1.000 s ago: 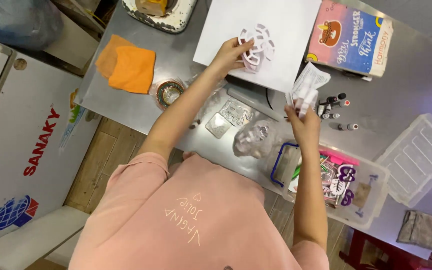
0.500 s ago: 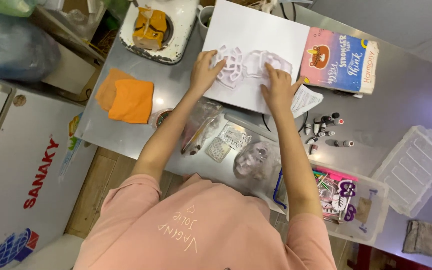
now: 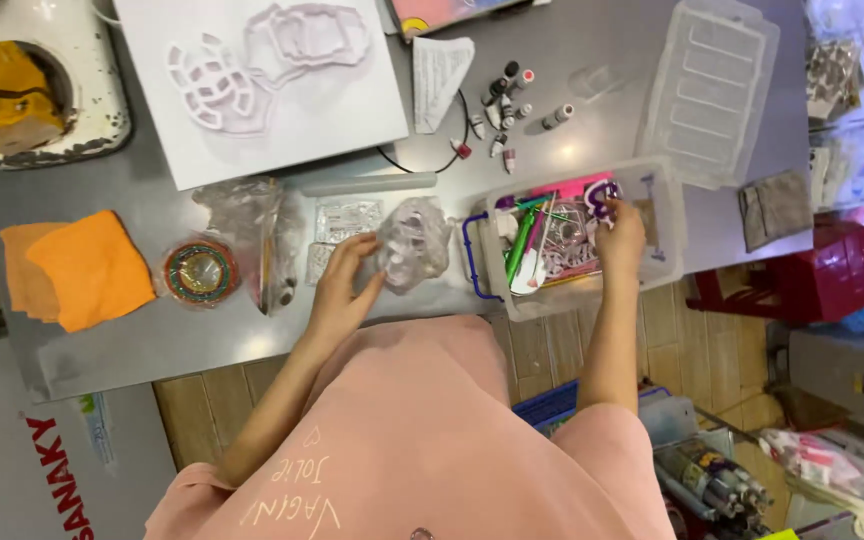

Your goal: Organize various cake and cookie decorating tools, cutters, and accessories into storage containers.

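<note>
White board (image 3: 282, 140) with two pale cutter shapes (image 3: 217, 85) lies past the left hand; orange cloth (image 3: 82, 265) and round tape roll (image 3: 200, 272) sit to its left. Small bottles (image 3: 507, 100) and folded white cloth (image 3: 442, 65) lie beyond the right hand, clear lid (image 3: 712, 90) further right. Red stool (image 3: 832, 275) stands right.
</note>
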